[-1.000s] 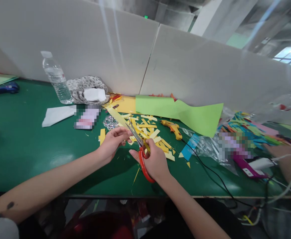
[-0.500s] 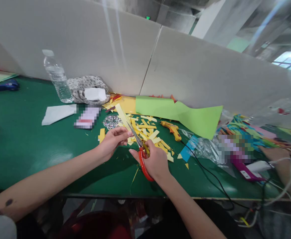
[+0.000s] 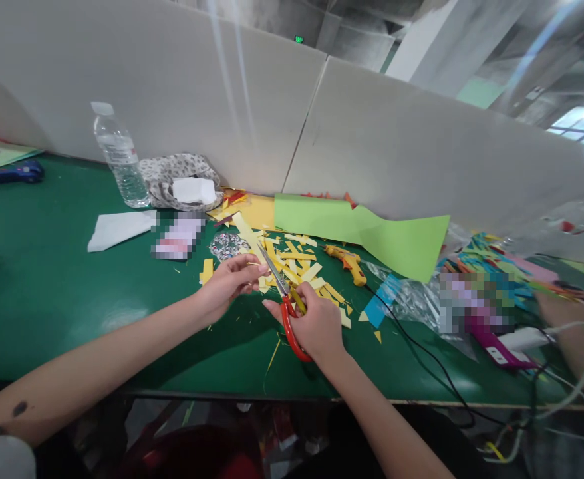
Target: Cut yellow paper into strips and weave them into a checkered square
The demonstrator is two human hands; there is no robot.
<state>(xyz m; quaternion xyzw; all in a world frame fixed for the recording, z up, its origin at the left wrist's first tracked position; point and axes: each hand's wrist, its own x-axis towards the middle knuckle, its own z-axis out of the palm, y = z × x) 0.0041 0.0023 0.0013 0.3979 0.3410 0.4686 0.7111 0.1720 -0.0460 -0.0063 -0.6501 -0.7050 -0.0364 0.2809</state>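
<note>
Holding scissors against a pale yellow paper strip

At the middle of the green tabletop (image 3: 47, 286), the left hand (image 3: 232, 286) pinches a pale yellow paper strip (image 3: 245, 231) between thumb and fingers, and the strip's far end slants up and away from the person. The right hand (image 3: 320, 322) is curled around the red handles of a pair of scissors (image 3: 289, 320), whose blades point up and left at the strip, close by the left fingertips. Whether the blades have entered the paper cannot be told.

Beyond and to the right of the blades lies a loose heap of yellow paper scraps (image 3: 312, 271), with a patch of sequins (image 3: 227, 246) just left of it. A yellow glue gun (image 3: 348, 263) rests right of the heap, its black cord (image 3: 416, 339) trailing to the table's front edge. Behind, a long green paper sheet (image 3: 322, 216) overlaps an orange-yellow sheet (image 3: 256, 210) along the grey partition (image 3: 172, 80).

On the left, a clear water bottle (image 3: 121, 161) stands beside a spotted cloth (image 3: 182, 165). At right, a blue paper piece (image 3: 380, 303) touches crumpled clear plastic (image 3: 416, 309); farther over, a co-worker's forearm (image 3: 571, 332) shows, blurred.
</note>
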